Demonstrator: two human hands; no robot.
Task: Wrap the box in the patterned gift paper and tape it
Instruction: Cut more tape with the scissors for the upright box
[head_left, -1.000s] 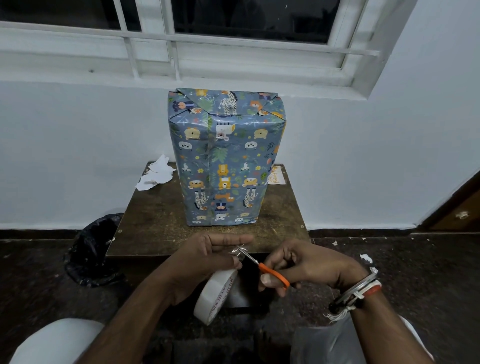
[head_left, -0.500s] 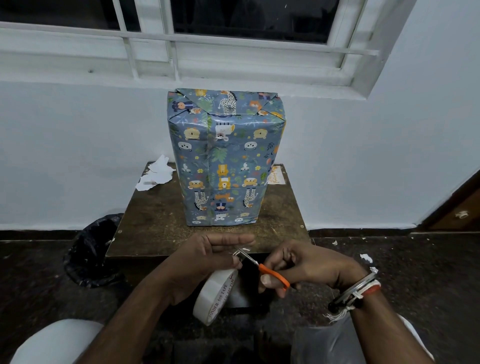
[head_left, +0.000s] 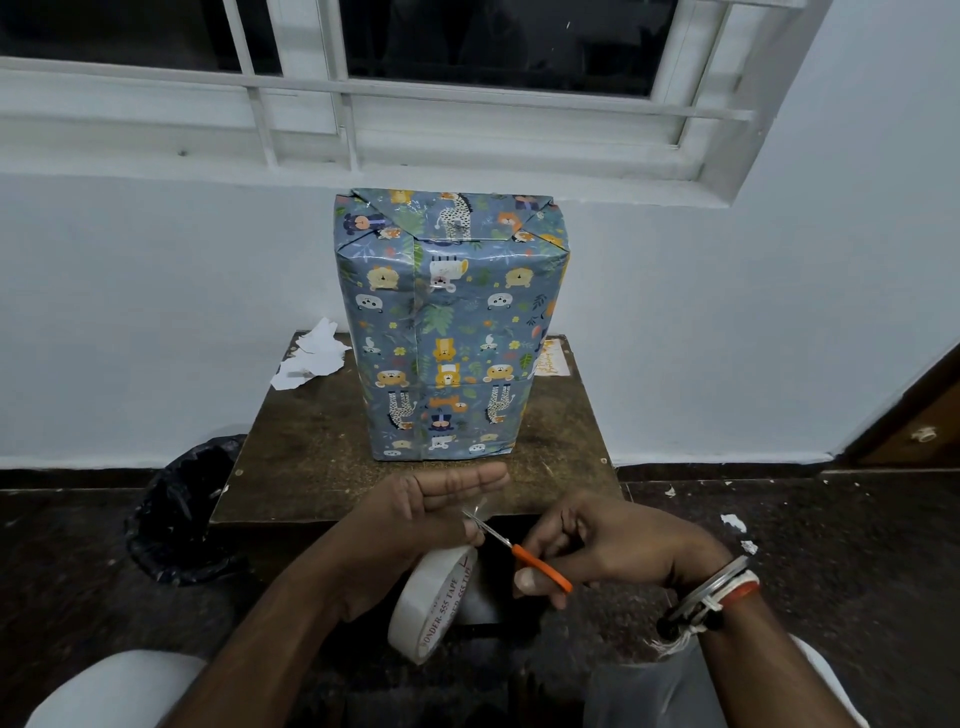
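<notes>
The box (head_left: 447, 332) stands upright on the small brown table (head_left: 311, 457), fully covered in blue gift paper with animal prints, its top folded shut. In front of the table my left hand (head_left: 415, 519) pinches a strip of clear tape, and the white tape roll (head_left: 434, 603) hangs from it below. My right hand (head_left: 597, 545) grips small orange-handled scissors (head_left: 519, 553), whose blades meet the tape strip just under my left fingers. Both hands are well short of the box.
Torn white paper scraps (head_left: 311, 358) lie at the table's back left corner and a small card (head_left: 553, 358) behind the box on the right. A black bin bag (head_left: 182, 509) sits on the floor to the left. White wall and window stand close behind.
The hands have barely moved; the scissor blades have closed in a little on the tape strip and the roll has swung slightly.
</notes>
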